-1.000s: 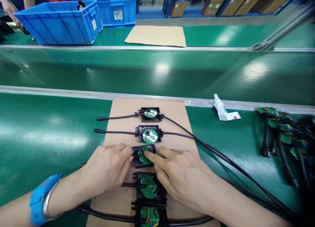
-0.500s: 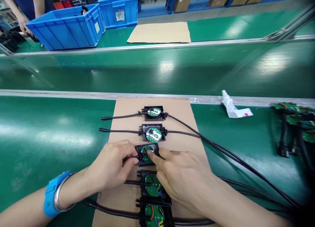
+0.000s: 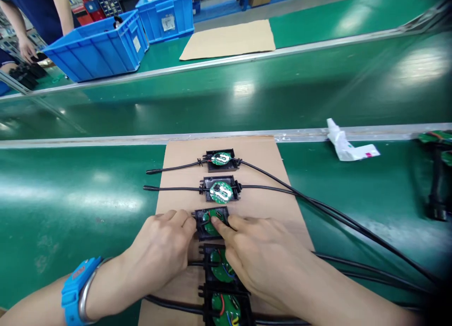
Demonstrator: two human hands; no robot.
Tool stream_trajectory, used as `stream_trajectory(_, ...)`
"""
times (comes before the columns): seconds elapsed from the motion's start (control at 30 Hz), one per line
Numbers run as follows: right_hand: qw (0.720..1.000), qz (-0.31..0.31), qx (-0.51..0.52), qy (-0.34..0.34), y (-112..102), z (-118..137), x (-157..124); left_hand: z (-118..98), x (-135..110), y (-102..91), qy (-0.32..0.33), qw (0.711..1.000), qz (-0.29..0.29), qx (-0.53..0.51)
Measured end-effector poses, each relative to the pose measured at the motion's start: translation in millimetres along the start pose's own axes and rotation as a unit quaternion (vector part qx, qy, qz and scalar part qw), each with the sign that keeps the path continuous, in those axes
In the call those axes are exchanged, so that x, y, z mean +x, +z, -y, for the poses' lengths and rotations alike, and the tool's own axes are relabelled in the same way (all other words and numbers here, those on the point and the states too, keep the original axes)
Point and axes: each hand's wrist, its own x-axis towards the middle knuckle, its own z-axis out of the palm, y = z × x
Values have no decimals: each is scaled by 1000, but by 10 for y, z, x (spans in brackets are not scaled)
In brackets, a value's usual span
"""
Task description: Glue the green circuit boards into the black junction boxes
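Note:
Several black housings with round green circuit boards lie in a row on a cardboard sheet [image 3: 261,175]. My left hand [image 3: 164,248] grips the left side of the third housing [image 3: 211,222], fingers curled against it. My right hand [image 3: 261,257] presses a fingertip on that housing's green board, its other fingers lying over the right side. Two more housings [image 3: 221,190] with black cables sit farther away. Nearer me, another housing [image 3: 219,269] lies partly under my right hand. A blue wristband and a metal bangle sit on my left wrist.
Black cables [image 3: 353,227] run off to the right. A crumpled white wrapper [image 3: 348,147] lies by the metal rail. More boards with cables [image 3: 438,175] sit at far right. Blue crates [image 3: 95,45], a cardboard sheet [image 3: 229,38] and another person [image 3: 31,20] are across the conveyor.
The view has tilted and shifted. My left hand has slid closer against the third housing. My right fingertip stays on its board.

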Motion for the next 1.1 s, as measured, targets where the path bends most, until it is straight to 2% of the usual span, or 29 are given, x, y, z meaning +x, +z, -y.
stream_trajectory(0.1,1000,3,15,5,23,-8,-1,-64,-23,10,7,997,12,77)
stream_trajectory(0.27,999,27,38,3,31,-14,10,-205,22,32,32,977,77,197)
stream_trajectory(0.33,999,37,31,4,7,-5,10,-207,49,12,22,974,89,206)
stream_trajectory(0.4,999,41,22,6,-24,10,6,-176,49,-17,-1,985,67,162)
stream_trajectory(0.47,999,46,19,3,-46,28,1,-154,12,-30,-22,994,18,107)
stream_trajectory(0.57,999,47,24,-2,-54,54,-2,-208,-91,38,-9,995,-43,87)
stream_trajectory(0.67,998,48,31,2,-57,60,7,-311,-185,177,3,993,-49,103)
stream_trajectory(0.77,994,86,59,21,-97,14,13,-318,-228,261,-14,996,-54,64)
stream_trajectory(0.93,973,157,170,30,-254,-162,-42,-147,-165,145,-10,992,-95,-82)
stream_trajectory(1.03,962,181,189,72,-320,-219,-93,-78,-74,67,40,985,-105,-130)
stream_trajectory(1.1,962,181,181,95,-322,-209,-122,-48,-15,71,104,981,-67,-147)
